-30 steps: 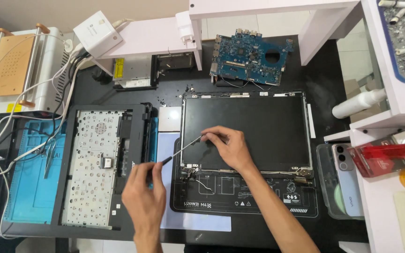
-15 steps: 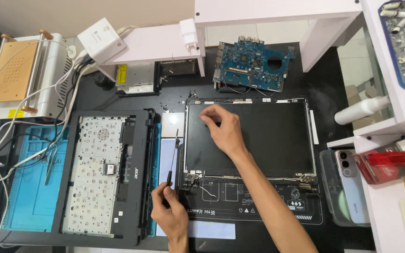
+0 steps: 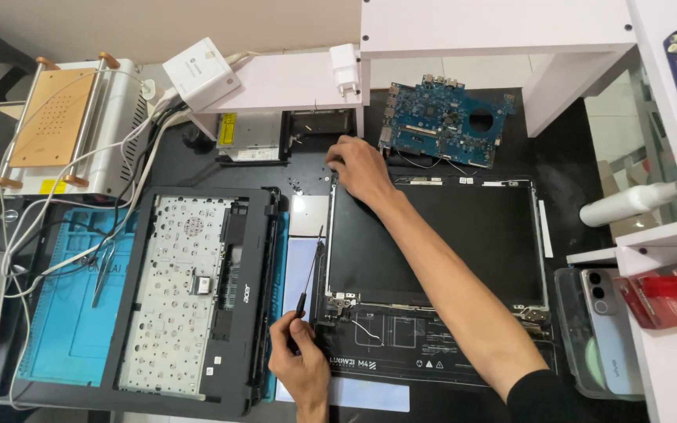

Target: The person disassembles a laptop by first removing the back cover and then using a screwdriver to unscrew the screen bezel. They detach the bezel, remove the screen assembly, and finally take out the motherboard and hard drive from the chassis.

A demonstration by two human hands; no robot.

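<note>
Here, in the lower middle of the frame, my left hand [image 3: 301, 368] has its fingers wrapped shut around the black handle of a thin screwdriver [image 3: 308, 274]. Its shaft slants up and to the right, and the tip sits just beside the left edge of the screen panel [image 3: 432, 235], near the left hinge [image 3: 340, 301].

That panel lies flat in the middle of the frame, dark side up, in its opened lid. My right hand [image 3: 360, 168] reaches across it to its upper left corner, palm down, fingers curled against the frame edge; I cannot tell whether they pinch anything there. My forearm crosses the panel slantwise from the lower right.

Left of the panel, a dark laptop base [image 3: 190, 294] lies upside down, showing the pale metal back of its keyboard. It rests partly on a blue work mat [image 3: 72, 329], where tweezers [image 3: 105, 270] lie.

Above the panel, at the upper middle, sits a blue circuit board [image 3: 444, 121], and left of it a silver drive [image 3: 249, 137]. A white shelf [image 3: 291, 78] carries two white power adapters. At the upper left stands a heating plate [image 3: 52, 117] with white cables trailing down. On the right edge of the black table [image 3: 566, 157] are a white bottle [image 3: 628, 204] and a phone [image 3: 609, 329] in a clear tray.
</note>
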